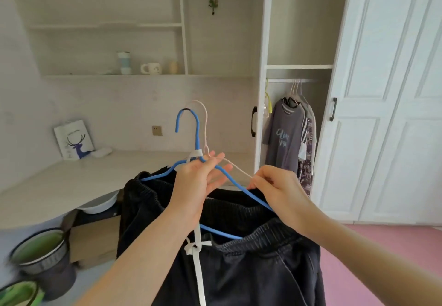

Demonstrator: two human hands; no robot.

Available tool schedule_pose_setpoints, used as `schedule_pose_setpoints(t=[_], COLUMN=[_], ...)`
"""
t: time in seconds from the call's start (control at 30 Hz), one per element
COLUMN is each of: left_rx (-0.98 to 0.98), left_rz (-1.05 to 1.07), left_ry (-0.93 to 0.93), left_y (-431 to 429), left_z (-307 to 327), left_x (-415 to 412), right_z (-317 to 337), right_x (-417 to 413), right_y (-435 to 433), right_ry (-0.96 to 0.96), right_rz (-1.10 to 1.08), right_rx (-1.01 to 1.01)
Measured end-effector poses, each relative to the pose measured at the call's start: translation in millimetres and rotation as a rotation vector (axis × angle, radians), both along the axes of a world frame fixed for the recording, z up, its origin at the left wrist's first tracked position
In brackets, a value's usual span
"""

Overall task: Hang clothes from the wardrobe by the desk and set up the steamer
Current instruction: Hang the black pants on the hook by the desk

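Note:
Two wire hangers are held up in front of me: a blue hanger (197,133) and a pale pink hanger (205,124) behind it. Dark trousers (239,265) with a white drawstring (198,253) hang from them. My left hand (198,181) grips the hangers at the neck, fingers partly spread. My right hand (275,191) pinches the right arm of the hangers. The wardrobe (299,119) stands with its door slid aside at the right, with a grey T-shirt (284,135) and other clothes on its rail. The desk (71,179) lies to the left.
A white sliding door (387,114) fills the right side. On the desk stand a deer-print bag (73,139); a mug (151,68) and a bottle (124,63) sit on the shelf above. Under the desk are a basin (100,204), a cardboard box (95,238) and a green-lined bin (45,255).

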State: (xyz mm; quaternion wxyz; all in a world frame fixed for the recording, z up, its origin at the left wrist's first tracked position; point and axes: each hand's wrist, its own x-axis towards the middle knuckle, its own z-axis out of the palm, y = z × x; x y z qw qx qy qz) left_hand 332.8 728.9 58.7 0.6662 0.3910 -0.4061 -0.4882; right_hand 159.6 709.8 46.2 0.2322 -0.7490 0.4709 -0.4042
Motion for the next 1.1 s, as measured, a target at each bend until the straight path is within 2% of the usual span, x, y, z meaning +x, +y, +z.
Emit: schedule_pose_setpoints(t=[0.3, 0.4, 0.7, 0.9, 1.1], left_rx=[0.037, 0.059, 0.101, 0.086, 0.107], left_rz=[0.135, 0.162, 0.225, 0.282, 0.379], left_ry=[-0.183, -0.162, -0.237, -0.260, -0.294], left_y=[-25, -41, -99, -131, -171], left_z=[-19, -22, -49, -58, -66], left_x=[96, 133, 244, 298, 337], right_z=[-14, -18, -35, -49, -66], right_x=[102, 145, 253, 326, 379], right_y=[-37, -57, -125, -152, -198], right_ry=[0.026, 0.069, 0.364, 0.365, 0.470], right_rz=[0.153, 0.179, 0.191, 0.285, 0.246], right_rx=[0.066, 0.058, -0.133, -0.242, -0.404])
